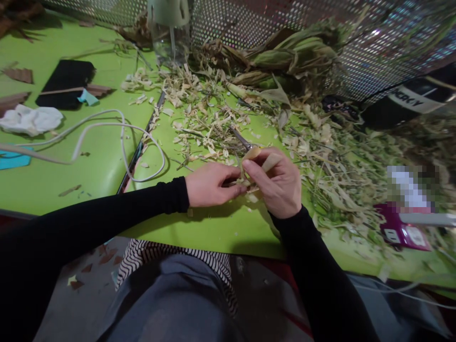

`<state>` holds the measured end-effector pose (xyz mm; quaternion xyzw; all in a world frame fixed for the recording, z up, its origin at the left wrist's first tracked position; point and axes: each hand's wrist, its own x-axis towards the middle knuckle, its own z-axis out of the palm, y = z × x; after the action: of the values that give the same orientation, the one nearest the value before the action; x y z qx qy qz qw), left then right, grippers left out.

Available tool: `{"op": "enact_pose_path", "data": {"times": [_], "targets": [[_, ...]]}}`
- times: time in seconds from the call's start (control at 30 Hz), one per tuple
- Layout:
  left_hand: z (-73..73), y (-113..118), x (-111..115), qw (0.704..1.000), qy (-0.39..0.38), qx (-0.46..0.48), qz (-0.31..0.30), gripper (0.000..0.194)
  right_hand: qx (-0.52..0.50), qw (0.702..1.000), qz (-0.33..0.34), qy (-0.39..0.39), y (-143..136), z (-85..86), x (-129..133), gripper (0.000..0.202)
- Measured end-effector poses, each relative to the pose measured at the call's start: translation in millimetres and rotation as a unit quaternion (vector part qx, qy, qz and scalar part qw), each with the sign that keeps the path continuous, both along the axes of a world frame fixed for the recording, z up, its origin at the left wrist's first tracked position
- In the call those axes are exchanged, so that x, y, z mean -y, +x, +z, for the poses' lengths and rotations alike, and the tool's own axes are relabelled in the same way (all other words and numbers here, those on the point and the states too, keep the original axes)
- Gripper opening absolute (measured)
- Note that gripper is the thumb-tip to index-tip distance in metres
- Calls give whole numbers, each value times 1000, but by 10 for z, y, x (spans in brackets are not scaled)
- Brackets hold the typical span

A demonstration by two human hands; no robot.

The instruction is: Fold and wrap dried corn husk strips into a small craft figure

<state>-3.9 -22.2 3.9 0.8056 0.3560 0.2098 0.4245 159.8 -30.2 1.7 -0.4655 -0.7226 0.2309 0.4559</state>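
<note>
My left hand is closed in a pinch on a small pale piece of dried plant. From the right, my right hand meets it, fingers bent round a pale, dry husk-like strip. The two hands almost touch, low over the green table, and their fingertips hide part of what they hold. Just beyond the right fingers a slim metal tool points away; whether it is held or lying there I cannot tell. Cut pale plant scraps lie around it.
Dried leafy stalks lie at the back by a perforated metal screen. A clear bottle, a black phone-like slab, crumpled tissue and a white cable are leftward. At right are a purple packet and a black labelled container.
</note>
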Motion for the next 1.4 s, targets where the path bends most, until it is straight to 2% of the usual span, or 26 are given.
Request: {"op": "enact_pose_path", "data": {"times": [0.17,0.3,0.43,0.53,0.63,0.73,0.83,0.9,1.0,1.07,1.13,1.27,1.4], "targets": [[-35,24,31,998,-55,13,1,29,16,1000,-3,-3,-19,-29,-9,18],[-43,59,60,997,-65,35,32,41,-1,1000,-13,-24,-26,0,-17,10],[-25,58,56,989,-97,98,48,30,-25,997,1,-74,-10,45,-13,14],[-16,37,45,985,-123,109,41,27,-46,997,-1,-66,3,51,-1,14],[-38,33,52,991,-98,84,35,30,-22,999,-26,-26,-1,30,21,10],[-87,46,67,992,-90,84,21,33,5,999,-25,-23,-19,6,36,9],[-107,57,68,988,-129,85,-4,35,13,999,-27,-33,-18,16,28,15],[-85,57,56,981,-168,96,0,32,1,998,-15,-63,6,42,11,22],[-30,46,19,963,-213,152,59,23,-24,991,29,-128,59,80,-20,31],[-4,34,-9,951,-233,184,93,18,-25,989,49,-138,83,89,-38,29],[5,23,-27,943,-250,194,99,17,-19,989,58,-137,88,88,-46,24],[0,20,-29,930,-295,197,94,12,-15,991,36,-126,67,83,-35,19],[-6,35,-26,904,-346,227,106,14,-5,995,-3,-97,72,73,-32,18]]}}
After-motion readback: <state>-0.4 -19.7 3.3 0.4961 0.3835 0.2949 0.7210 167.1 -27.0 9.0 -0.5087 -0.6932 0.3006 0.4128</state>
